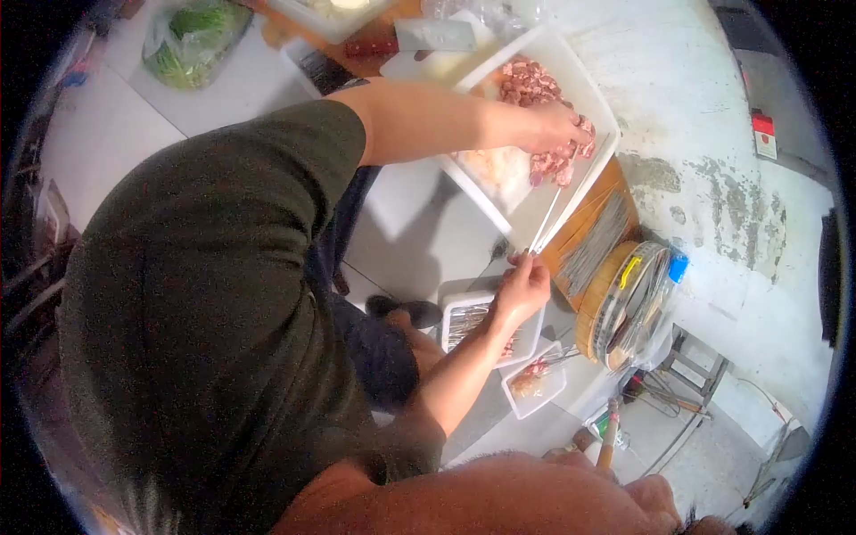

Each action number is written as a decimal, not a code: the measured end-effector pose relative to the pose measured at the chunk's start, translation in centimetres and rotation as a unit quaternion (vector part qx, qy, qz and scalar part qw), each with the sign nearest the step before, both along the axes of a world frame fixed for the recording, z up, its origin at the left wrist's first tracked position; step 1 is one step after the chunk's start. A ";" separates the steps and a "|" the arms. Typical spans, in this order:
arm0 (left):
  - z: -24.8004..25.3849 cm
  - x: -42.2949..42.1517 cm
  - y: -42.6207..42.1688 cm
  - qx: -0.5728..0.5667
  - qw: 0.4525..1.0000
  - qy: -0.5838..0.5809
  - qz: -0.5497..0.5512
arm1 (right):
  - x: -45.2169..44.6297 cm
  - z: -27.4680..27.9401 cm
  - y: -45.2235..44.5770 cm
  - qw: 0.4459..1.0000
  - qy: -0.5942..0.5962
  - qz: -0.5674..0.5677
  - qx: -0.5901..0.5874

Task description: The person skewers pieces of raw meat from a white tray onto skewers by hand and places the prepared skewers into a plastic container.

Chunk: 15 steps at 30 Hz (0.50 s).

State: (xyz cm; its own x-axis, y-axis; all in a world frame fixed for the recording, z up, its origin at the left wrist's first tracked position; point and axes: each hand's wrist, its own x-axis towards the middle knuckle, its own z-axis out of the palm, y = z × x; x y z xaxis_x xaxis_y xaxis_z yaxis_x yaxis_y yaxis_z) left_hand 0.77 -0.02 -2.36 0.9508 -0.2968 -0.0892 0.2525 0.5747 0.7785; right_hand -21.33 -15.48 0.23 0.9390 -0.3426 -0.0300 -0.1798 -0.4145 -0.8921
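At the upper right of the head view, my left hand (pixel 555 127) is closed on a piece of meat over the white tub (pixel 484 207). Diced raw meat (pixel 528 82) lies in the tub, with paler pieces (pixel 496 169) beside it. Lower down, my right hand (pixel 524 283) pinches the near end of a thin skewer (pixel 547 218). The skewer runs up to the meat at my left fingers, where a few pieces appear to be on it. Its tip is hidden by my left hand.
Loose skewers (pixel 596 242) lie on a brown board beside a round wooden-rimmed container (pixel 606 303). Below my right hand are a tray of skewers (pixel 465 323) and a smaller tray (pixel 533 383). A cleaver (pixel 435 36) and bagged greens (pixel 192 45) are at the top.
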 end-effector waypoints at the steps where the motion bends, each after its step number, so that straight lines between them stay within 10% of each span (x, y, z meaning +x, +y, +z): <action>1: -1.2 0.7 -0.5 0.008 1.000 -0.007 -0.006 | 0.0 0.2 0.2 1.000 -0.004 -0.003 -0.002; 15: 1.5 -0.7 0.6 -0.147 0.988 0.031 -0.033 | 0.7 -0.4 -0.6 0.997 0.024 -0.014 -0.068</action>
State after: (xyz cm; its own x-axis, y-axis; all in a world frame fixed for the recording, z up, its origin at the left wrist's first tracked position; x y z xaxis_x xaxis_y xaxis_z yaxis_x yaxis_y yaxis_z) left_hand 0.03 0.56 -0.87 0.9240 -0.3795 -0.0466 0.3382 0.7546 0.5624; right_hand -20.63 -16.09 -0.21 0.9278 -0.3722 -0.0253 -0.2331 -0.5255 -0.8182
